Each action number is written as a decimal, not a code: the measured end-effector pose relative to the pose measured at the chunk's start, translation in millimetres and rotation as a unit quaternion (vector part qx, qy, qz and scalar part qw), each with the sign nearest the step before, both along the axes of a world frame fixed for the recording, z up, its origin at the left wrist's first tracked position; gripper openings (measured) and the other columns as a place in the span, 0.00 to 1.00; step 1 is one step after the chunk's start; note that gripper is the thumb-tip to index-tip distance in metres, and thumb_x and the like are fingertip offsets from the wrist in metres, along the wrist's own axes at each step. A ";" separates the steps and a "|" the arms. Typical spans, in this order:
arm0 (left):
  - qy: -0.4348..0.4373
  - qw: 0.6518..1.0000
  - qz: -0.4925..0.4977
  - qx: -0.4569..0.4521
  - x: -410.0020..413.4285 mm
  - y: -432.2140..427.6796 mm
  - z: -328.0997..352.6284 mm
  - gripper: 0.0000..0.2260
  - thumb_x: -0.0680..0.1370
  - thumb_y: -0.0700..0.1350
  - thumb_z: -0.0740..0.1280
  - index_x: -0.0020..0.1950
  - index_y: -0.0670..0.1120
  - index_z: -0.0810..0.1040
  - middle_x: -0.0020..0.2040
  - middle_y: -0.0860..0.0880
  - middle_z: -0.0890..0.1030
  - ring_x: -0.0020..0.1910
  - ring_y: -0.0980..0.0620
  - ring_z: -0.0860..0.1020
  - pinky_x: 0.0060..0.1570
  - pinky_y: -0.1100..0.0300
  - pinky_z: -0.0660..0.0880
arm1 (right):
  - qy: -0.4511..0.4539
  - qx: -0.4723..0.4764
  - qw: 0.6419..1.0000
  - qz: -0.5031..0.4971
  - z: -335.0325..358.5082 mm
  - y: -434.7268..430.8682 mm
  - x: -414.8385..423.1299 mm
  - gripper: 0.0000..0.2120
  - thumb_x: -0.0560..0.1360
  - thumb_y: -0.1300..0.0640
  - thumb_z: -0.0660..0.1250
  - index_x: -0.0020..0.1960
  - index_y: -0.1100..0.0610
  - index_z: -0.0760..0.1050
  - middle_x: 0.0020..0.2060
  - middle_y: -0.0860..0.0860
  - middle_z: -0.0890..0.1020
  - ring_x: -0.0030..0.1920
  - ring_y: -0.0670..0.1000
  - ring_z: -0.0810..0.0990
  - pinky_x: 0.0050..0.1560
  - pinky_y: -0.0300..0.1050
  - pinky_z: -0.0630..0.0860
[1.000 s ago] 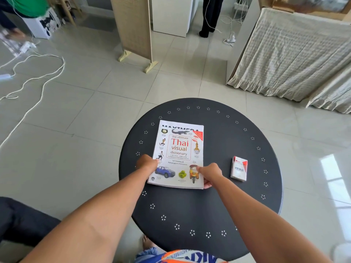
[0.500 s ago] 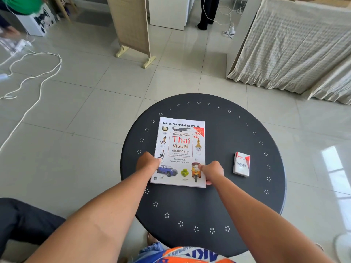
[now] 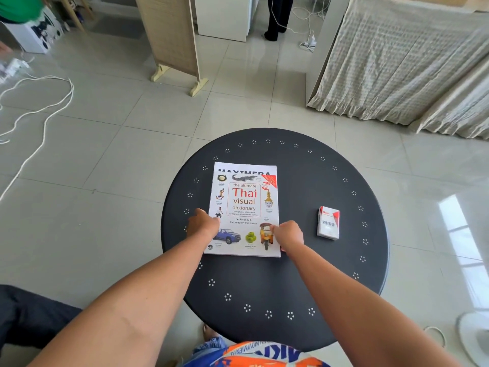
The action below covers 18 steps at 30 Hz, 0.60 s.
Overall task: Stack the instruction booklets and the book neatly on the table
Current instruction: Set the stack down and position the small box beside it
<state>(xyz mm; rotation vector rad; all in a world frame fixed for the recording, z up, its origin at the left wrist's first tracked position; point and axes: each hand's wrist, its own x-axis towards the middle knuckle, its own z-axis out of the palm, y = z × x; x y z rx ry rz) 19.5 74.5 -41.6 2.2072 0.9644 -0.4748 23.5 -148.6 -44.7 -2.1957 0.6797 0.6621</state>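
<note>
A white Thai visual dictionary book point(image 3: 244, 200) lies flat on the round black table point(image 3: 317, 274), left of centre. Under it a booklet point(image 3: 243, 167) with black lettering sticks out a little at the far edge. My left hand point(image 3: 202, 225) grips the stack's left edge near the lower part. My right hand point(image 3: 288, 234) grips the right edge near the bottom corner, thumb on the cover. How many booklets lie beneath the book is hidden.
A small red and white packet point(image 3: 328, 223) lies on the table right of the book. On the floor are a white cable point(image 3: 39, 107), a wooden screen stand point(image 3: 180, 78) and cloth-covered furniture point(image 3: 402, 62). A person's legs point(image 3: 277, 19) stand at the back.
Both hands stay on the stack's sides; the left hand has slid slightly further up the left edge. The view has shifted a little.
</note>
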 end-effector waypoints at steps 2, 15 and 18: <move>-0.013 1.000 -0.005 0.028 -1.9 -8.7 6.8 0.26 0.73 0.49 0.68 0.69 0.46 0.68 0.66 0.43 0.74 0.64 0.41 0.74 0.52 0.49 0.75 | -0.009 0.014 1.000 -0.004 3.3 -3.6 -2.5 0.14 0.75 0.53 0.66 0.34 0.57 0.69 0.32 0.54 0.77 0.33 0.55 0.75 0.35 0.46 0.73; -0.059 0.920 -0.366 0.128 -22.7 -96.4 7.8 0.33 0.75 0.58 0.66 0.76 0.53 0.58 0.80 0.43 0.51 0.79 0.41 0.47 0.75 0.44 0.50 | -0.110 -0.233 0.966 -0.035 26.4 -81.4 -23.9 0.33 0.75 0.48 0.68 0.75 0.56 0.60 0.66 0.60 0.69 0.65 0.61 0.68 0.65 0.53 0.66; -0.004 0.910 -0.397 0.121 -27.3 -106.1 6.1 0.38 0.74 0.58 0.67 0.78 0.54 0.51 0.81 0.44 0.40 0.78 0.39 0.37 0.75 0.38 0.46 | -0.087 -0.230 0.969 -0.013 23.5 -93.9 -23.0 0.41 0.74 0.42 0.68 0.79 0.53 0.53 0.67 0.60 0.67 0.67 0.61 0.67 0.67 0.54 0.65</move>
